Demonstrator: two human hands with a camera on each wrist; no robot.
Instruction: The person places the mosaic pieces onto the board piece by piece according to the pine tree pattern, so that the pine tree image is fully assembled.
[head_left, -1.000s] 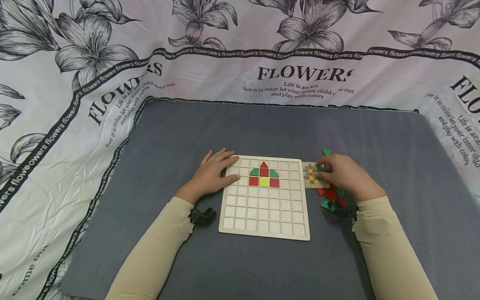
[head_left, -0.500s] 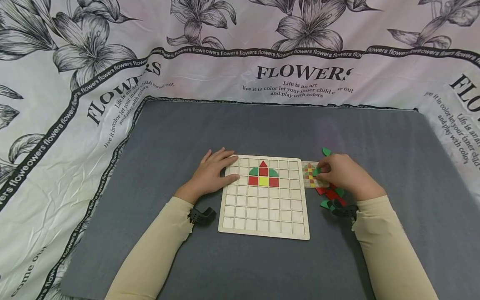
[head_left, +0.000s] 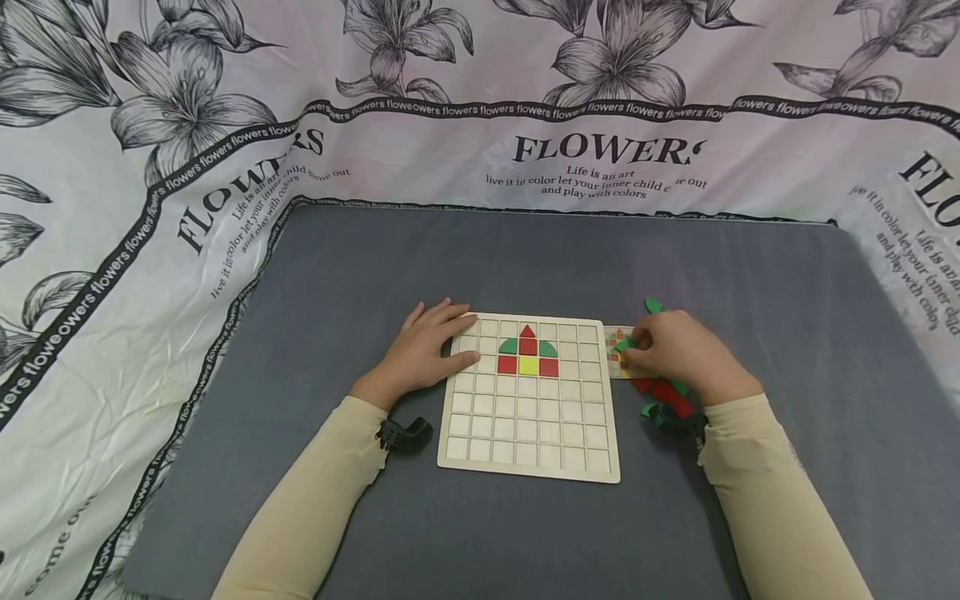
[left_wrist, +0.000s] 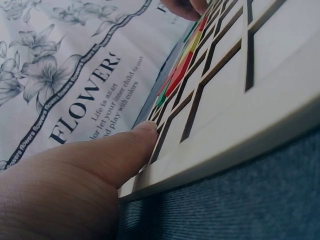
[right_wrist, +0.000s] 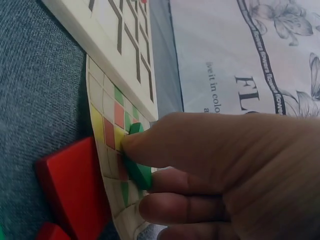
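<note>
My left hand [head_left: 422,352] rests on the upper left corner of a pale wooden grid board [head_left: 516,430], fingers spread and thumb [left_wrist: 135,145] on the edge. In the board's upper cells sit red squares, a yellow square [head_left: 528,366], a red triangle [head_left: 528,332] and two green quarter-round pieces. At the board's right side, my right hand [head_left: 686,354] pinches a green piece [right_wrist: 139,172] between thumb and fingers. It is over a printed pattern card [right_wrist: 102,120] that lies against the board. The hand hides part of the card and the green piece's full outline.
Loose red pieces [right_wrist: 72,182] lie beside the card, with green ones among them, partly under the right wrist. One green piece [head_left: 653,305] lies beyond the right hand. A grey cloth [head_left: 360,258] covers the table; flower-printed fabric [head_left: 420,154] borders it.
The right hand has moved slightly left over the card, with the green piece now in its pinch turned differently. The left hand and board have stayed put.
</note>
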